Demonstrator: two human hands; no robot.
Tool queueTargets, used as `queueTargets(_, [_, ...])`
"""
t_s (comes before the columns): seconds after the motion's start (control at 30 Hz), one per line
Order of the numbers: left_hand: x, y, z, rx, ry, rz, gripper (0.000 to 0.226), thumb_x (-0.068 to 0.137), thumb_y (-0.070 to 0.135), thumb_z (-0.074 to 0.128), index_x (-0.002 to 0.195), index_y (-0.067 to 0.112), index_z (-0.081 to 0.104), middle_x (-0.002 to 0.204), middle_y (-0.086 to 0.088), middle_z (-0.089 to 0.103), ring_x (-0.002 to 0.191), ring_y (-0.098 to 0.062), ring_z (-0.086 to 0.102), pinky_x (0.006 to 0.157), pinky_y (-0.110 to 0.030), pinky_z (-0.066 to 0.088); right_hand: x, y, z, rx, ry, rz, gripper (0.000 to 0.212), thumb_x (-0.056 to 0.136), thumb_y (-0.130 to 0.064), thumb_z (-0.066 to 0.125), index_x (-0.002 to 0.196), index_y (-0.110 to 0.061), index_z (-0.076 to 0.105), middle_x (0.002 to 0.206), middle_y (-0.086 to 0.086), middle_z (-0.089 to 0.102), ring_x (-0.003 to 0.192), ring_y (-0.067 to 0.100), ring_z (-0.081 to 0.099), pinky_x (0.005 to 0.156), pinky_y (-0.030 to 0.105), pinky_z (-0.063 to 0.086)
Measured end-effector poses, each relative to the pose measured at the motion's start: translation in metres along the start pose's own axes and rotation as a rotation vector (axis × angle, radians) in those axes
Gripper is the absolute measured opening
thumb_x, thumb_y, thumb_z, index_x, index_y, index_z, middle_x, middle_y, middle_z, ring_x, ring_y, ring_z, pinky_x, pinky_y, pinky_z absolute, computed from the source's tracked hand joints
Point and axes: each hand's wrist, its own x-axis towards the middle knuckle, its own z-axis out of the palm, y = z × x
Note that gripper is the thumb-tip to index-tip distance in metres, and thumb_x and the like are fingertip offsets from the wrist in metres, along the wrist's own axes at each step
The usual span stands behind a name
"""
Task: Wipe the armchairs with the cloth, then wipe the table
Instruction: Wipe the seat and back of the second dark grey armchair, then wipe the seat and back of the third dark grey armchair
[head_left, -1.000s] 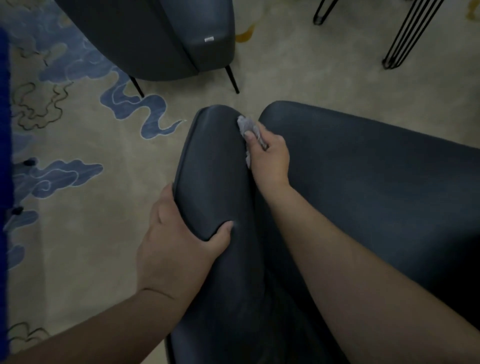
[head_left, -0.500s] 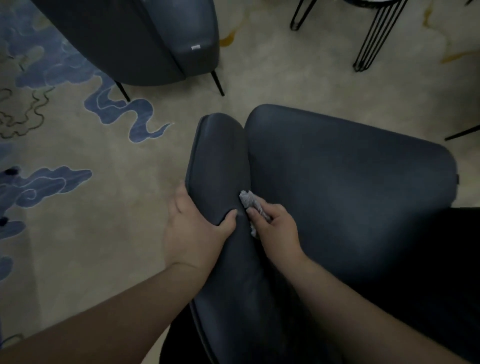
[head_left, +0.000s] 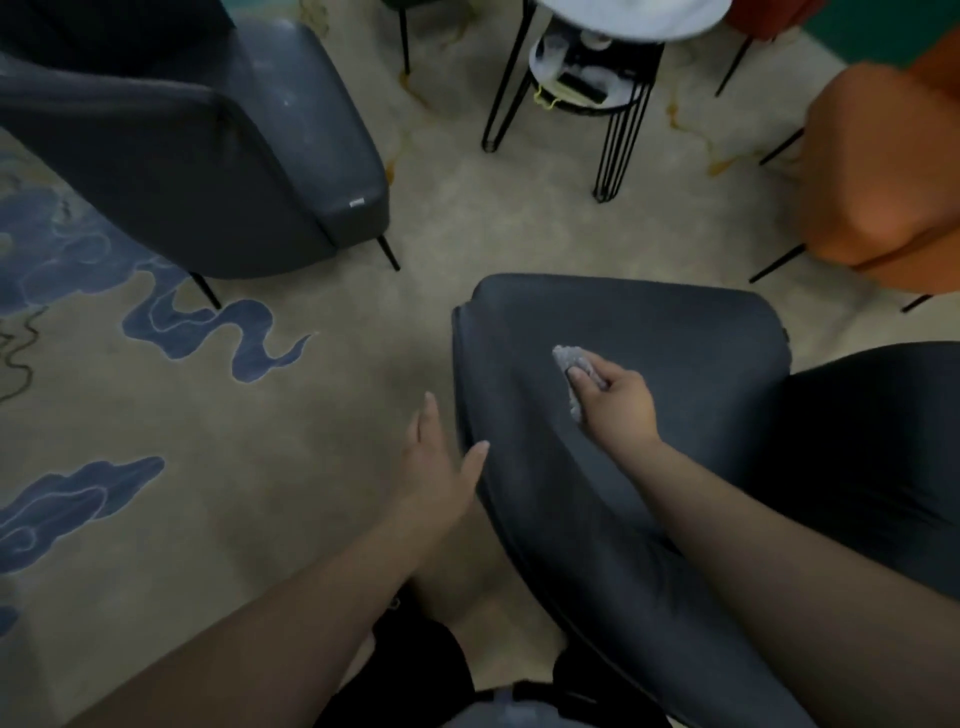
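Pinching a crumpled grey cloth (head_left: 570, 364) in the right hand (head_left: 618, 402) against the near dark armchair (head_left: 675, 332); left hand (head_left: 441, 462) spread beside its arm, perhaps touching. Farther off: second dark armchair (head_left: 249, 156), orange chair (head_left: 883, 171), wire-legged table (head_left: 623, 21).

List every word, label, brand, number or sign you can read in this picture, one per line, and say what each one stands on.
No text can be read anywhere in this picture.
Small pale tag on the front edge of the grey armchair at upper left: too small and blurred to read.
Things on the lower shelf of the round table: blurred, no lettering can be made out.
Cloth in the right hand: no print shows.
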Motion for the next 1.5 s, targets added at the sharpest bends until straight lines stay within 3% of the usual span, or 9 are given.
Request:
queueTargets(0.13, [0.007,-0.032,-0.091,0.321,0.024,0.176,0.081,0.091,0.055,0.044,0.152,0.026,-0.001,0.158,-0.002,0.015,0.142,-0.022,0.021,0.110,-0.040,0.027,-0.017,-0.046,0.037,-0.016,-0.010,-0.037,0.032,0.092,-0.019,0.061,0.123,-0.012,0.064,0.124,0.003,0.063,0.110,0.008,0.060,0.100,0.016,0.042])
queueTargets(0.23, [0.009,-0.052,-0.158,0.631,0.088,0.269,0.078,0.091,0.059,0.036,0.152,0.021,0.004,0.155,0.000,0.023,0.139,-0.021,0.025,0.107,-0.037,0.029,-0.027,-0.080,0.065,-0.022,-0.059,-0.111,0.033,0.092,-0.019,0.061,0.125,-0.011,0.063,0.123,0.003,0.064,0.112,0.010,0.060,0.097,0.013,0.041])
queueTargets(0.4, [0.019,-0.069,-0.226,0.816,0.174,0.282,0.078,0.090,0.061,0.034,0.152,0.021,0.011,0.155,0.001,0.025,0.138,-0.020,0.026,0.107,-0.038,0.029,-0.018,-0.126,0.094,-0.053,-0.078,-0.122,0.035,0.093,-0.025,0.059,0.128,-0.017,0.060,0.124,0.010,0.058,0.107,0.014,0.061,0.101,0.029,0.045])
queueTargets(0.7, [0.117,-0.061,-0.278,0.888,0.157,0.156,0.072,0.092,0.061,0.028,0.151,0.020,0.017,0.158,0.002,0.020,0.144,-0.020,0.017,0.115,-0.040,0.016,0.081,-0.180,0.128,-0.082,-0.039,-0.109,0.038,0.094,-0.030,0.057,0.131,-0.020,0.058,0.123,0.012,0.059,0.107,0.021,0.061,0.095,0.032,0.048])
queueTargets(0.83, [0.174,-0.048,-0.298,0.951,0.116,0.155,0.073,0.093,0.061,0.024,0.152,0.021,0.013,0.159,0.002,0.016,0.146,-0.018,0.010,0.116,-0.042,0.014,0.137,-0.205,0.142,-0.069,-0.058,-0.113,0.038,0.095,-0.030,0.056,0.132,-0.021,0.057,0.127,0.010,0.057,0.110,0.019,0.060,0.096,0.027,0.046])
queueTargets(1.0, [0.235,-0.030,-0.322,0.924,0.168,0.174,0.072,0.093,0.058,0.027,0.153,0.020,0.012,0.160,0.003,0.014,0.147,-0.018,0.007,0.117,-0.044,0.010,0.193,-0.233,0.153,-0.097,-0.065,-0.121,0.037,0.095,-0.033,0.056,0.131,-0.025,0.058,0.122,0.011,0.057,0.096,0.009,0.056,0.086,0.018,0.041])
queueTargets(1.3, [0.353,-0.011,-0.382,0.905,0.211,0.226,0.074,0.092,0.059,0.028,0.153,0.020,0.011,0.160,0.003,0.011,0.147,-0.017,0.003,0.118,-0.044,0.004,0.291,-0.291,0.181,-0.167,-0.032,-0.147,0.038,0.094,-0.030,0.057,0.130,-0.020,0.058,0.120,0.010,0.060,0.105,0.019,0.062,0.094,0.029,0.047])
queueTargets(1.5, [0.446,0.005,-0.422,0.876,0.199,0.262,0.075,0.091,0.059,0.031,0.153,0.020,0.013,0.160,0.001,0.013,0.147,-0.018,0.005,0.119,-0.044,0.006,0.366,-0.334,0.194,-0.191,0.056,-0.121,0.036,0.093,-0.031,0.059,0.128,-0.024,0.060,0.114,0.013,0.062,0.095,0.021,0.064,0.081,0.027,0.046])
